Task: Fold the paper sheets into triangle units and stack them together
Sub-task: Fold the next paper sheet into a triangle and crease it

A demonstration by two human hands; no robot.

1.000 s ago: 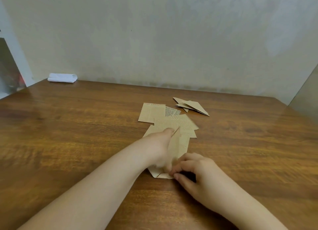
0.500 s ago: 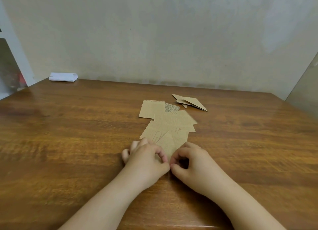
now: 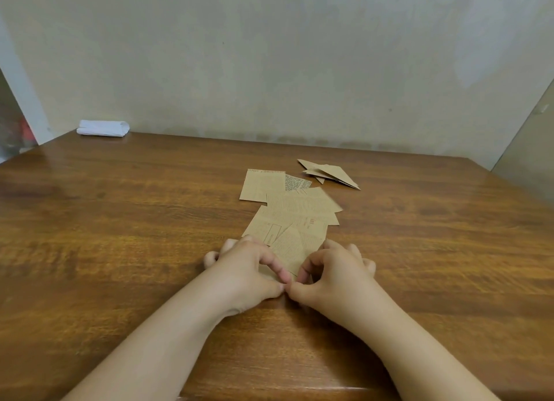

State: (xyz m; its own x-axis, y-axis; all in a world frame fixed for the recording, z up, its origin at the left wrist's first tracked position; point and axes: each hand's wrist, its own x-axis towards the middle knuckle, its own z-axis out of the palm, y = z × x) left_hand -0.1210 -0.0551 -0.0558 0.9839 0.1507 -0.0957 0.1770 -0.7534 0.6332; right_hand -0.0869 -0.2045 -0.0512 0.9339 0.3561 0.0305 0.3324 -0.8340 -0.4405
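Both hands barely shifted since the previous frame — left hand (image 3: 245,270) and right hand (image 3: 335,276) pinch the tan printed paper sheet being folded (image 3: 289,250) at frame centre, fingers curled, thumbs touching. Mid-fold step, I judge. Next: press the crease, then add it to the folded tan triangle units (image 3: 329,172), upper right.

Wood, paper and cloth

The table (image 3: 120,235) is brown wood with a glossy, smooth varnish that catches the light. The sheets (image 3: 287,211) and folded triangles (image 3: 329,174) are matt tan paper with faint print. A white cloth (image 3: 103,128) looks soft. The wall (image 3: 269,56) is matt, blotchy plaster
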